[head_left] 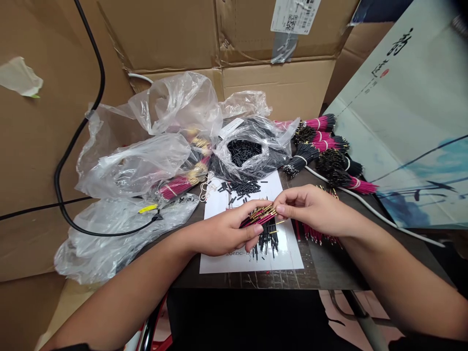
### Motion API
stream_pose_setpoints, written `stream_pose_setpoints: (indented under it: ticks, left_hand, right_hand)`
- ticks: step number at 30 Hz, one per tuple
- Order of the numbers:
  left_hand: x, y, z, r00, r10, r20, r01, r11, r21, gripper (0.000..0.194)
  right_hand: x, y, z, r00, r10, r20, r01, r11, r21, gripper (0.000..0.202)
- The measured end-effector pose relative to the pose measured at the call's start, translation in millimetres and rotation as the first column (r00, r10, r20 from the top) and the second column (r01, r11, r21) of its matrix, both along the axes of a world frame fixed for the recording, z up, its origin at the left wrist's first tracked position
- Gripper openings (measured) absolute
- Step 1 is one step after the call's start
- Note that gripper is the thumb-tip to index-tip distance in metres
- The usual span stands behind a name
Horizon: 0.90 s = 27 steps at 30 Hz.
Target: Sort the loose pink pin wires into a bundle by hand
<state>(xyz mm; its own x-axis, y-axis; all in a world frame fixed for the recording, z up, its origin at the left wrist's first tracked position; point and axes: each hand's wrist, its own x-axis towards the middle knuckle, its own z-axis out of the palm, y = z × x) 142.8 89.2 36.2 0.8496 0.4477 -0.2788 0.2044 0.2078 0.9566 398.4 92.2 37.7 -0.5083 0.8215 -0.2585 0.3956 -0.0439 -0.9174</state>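
Note:
My left hand (234,229) is closed around a bunch of red wires (258,216) with gold-coloured metal ends pointing up to the right. At those ends, the thumb and forefinger of my right hand (305,207) are pinched together; what lies between them is too small to make out. Beneath both hands a white printed sheet (215,263) lies on the dark table. Black wires (269,239) are spread on the sheet just below the bunch. Short black tubes (244,187) lie in a loose pile beyond my left hand.
An open plastic bag (270,156) full of black tubes stands behind the sheet. Clear bags (146,156) with wire bundles fill the left. Tied red and black wire bundles (325,141) are stacked at the right, beside a white cable (380,214). Cardboard (175,39) walls the back.

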Motion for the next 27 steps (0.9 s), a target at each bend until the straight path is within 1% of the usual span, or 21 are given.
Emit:
stream_pose_setpoints:
  ticks: [2,4,6,8,10,12,14,17,20,22,24,27]
  left_hand:
    - [0.3,-0.4,2.5,1.000,0.019,-0.011,-0.019,1.000,-0.010,0.059]
    - [0.2,-0.5,4.5,0.999,0.038,-0.021,-0.038,0.999,-0.025,0.059]
    - [-0.2,-0.1,5.3,0.999,0.045,-0.019,-0.046,0.999,-0.030,0.059]
    - [-0.7,0.7,4.7,0.999,0.051,-0.011,-0.051,0.998,-0.028,0.058]
    - [-1.1,1.6,3.5,0.998,0.059,-0.005,-0.059,0.998,-0.025,0.057]
    - [-1.5,2.6,2.0,0.998,0.066,-0.012,-0.066,0.998,-0.023,0.057]
    - [-2.0,3.5,0.5,0.998,0.064,-0.022,-0.064,0.998,-0.021,0.058]
    - [-3.2,4.4,-2.1,0.998,0.059,-0.032,-0.061,0.997,-0.044,0.061]
    - [-4.1,4.5,-4.3,0.997,0.076,-0.024,-0.077,0.993,-0.086,0.062]
    - [-4.2,4.2,-5.0,0.995,0.097,-0.014,-0.098,0.988,-0.118,0.063]
    - [-4.0,3.8,-5.1,0.994,0.113,-0.010,-0.113,0.982,-0.151,0.062]
    - [-3.3,3.2,-4.3,0.992,0.123,0.006,-0.119,0.973,-0.198,0.061]
  right_hand:
    - [12.3,2.8,5.3,0.997,-0.043,0.057,0.037,0.994,0.100,0.034]
    - [30.6,6.7,14.0,0.988,-0.099,0.121,0.075,0.979,0.190,0.035]
    - [50.9,11.0,24.4,0.973,-0.122,0.197,0.075,0.970,0.230,0.035]
    - [66.9,15.3,33.1,0.952,-0.053,0.302,-0.014,0.977,0.215,0.034]
    - [73.5,19.6,36.8,0.909,0.091,0.406,-0.166,0.974,0.154,0.032]
    - [70.0,24.6,34.4,0.848,0.215,0.485,-0.297,0.950,0.099,0.028]
    - [60.6,30.3,27.7,0.797,0.256,0.547,-0.362,0.928,0.092,0.024]
    - [47.4,38.2,16.7,0.760,0.221,0.611,-0.392,0.906,0.159,0.020]
    - [41.1,38.9,11.6,0.745,0.162,0.647,-0.407,0.879,0.248,0.016]
    - [37.4,32.8,11.3,0.749,0.105,0.654,-0.404,0.855,0.325,0.015]
    - [31.6,22.5,11.0,0.767,0.077,0.637,-0.410,0.823,0.393,0.015]
    - [20.7,5.4,6.4,0.777,0.127,0.616,-0.461,0.782,0.419,0.015]
